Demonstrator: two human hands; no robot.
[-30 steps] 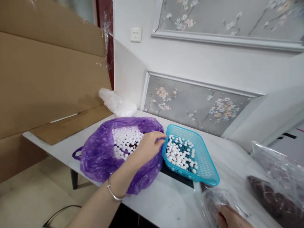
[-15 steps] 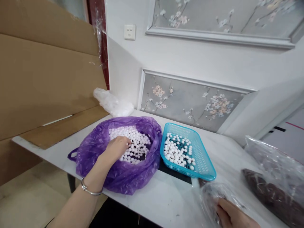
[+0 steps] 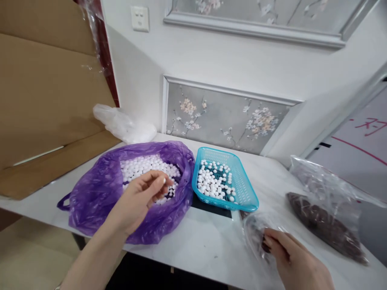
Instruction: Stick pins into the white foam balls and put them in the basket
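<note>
By the white table's front edge (image 3: 196, 241), right hand (image 3: 302, 262) pinches clear plastic bag (image 3: 251, 233), maybe for steadying; left hand (image 3: 137, 201), I cannot tell.

I've got the left hand (image 3: 143, 197) over the purple bag (image 3: 90, 193), fingers curled, a white speck at the thumb tip that I can't make out as ball or nail. White balls (image 3: 145, 163) fill the bag's mouth. Just beside it I see the blue basket (image 3: 248, 197), more balls scattered inside. Over on my right, the right hand (image 3: 298, 257) reaches into a clear bag (image 3: 252, 229), fingers bent around something dark, near a brown-filled bag (image 3: 326, 225) on the table (image 3: 205, 241).
</note>
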